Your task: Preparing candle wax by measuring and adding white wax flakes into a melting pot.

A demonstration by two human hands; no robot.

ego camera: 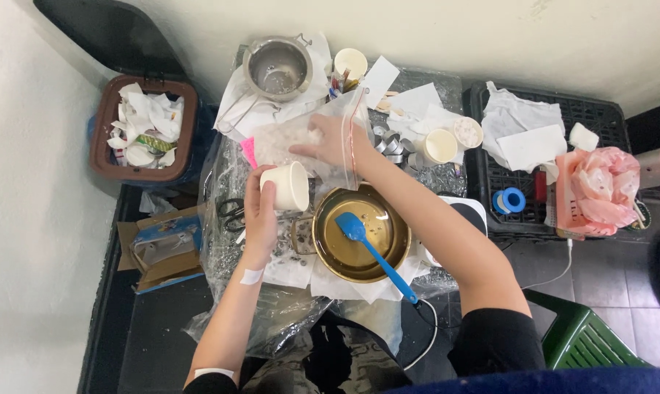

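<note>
Left hand (pixel 258 219) grips a white paper cup (pixel 289 186), fingers clamped around its side, just left of the brass pan (pixel 360 232). Right hand (pixel 335 141) – fingers closed on a clear zip bag (pixel 301 142) of pale flakes – holds it beyond the cup. A blue spatula (pixel 377 255) rests in the pan on the plastic-covered surface (pixel 231 175).

spatula (pixel 374 252) lies in the pan (pixel 330 244), bag (pixel 301 142) behind it, bin (pixel 102 149) far left.

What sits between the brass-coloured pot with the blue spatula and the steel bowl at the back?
In the head view, a clear plastic zip bag of white flakes.
</note>
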